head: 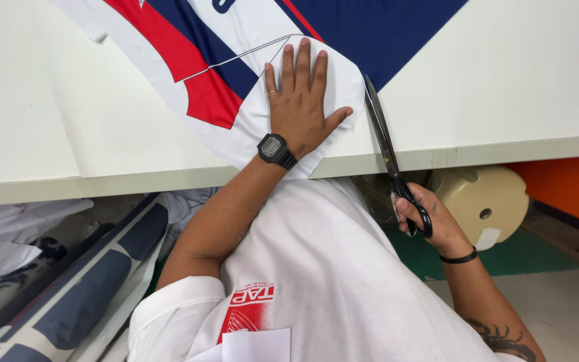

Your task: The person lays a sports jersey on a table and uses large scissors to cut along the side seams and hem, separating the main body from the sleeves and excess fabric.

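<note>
Fabric printed in red, navy and white lies across the white table, its white edge reaching the table's near rim. The left hand presses flat on it, fingers spread and released, a black watch on the wrist. The right hand grips the handles of black scissors, whose blades lie just beside the fabric's right edge, near the left thumb.

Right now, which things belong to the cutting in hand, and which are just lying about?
In use: printed fabric panel pressed flat by left hand; black scissors in right hand.
Lying about: rolled fabric and cream stool below the table.
</note>
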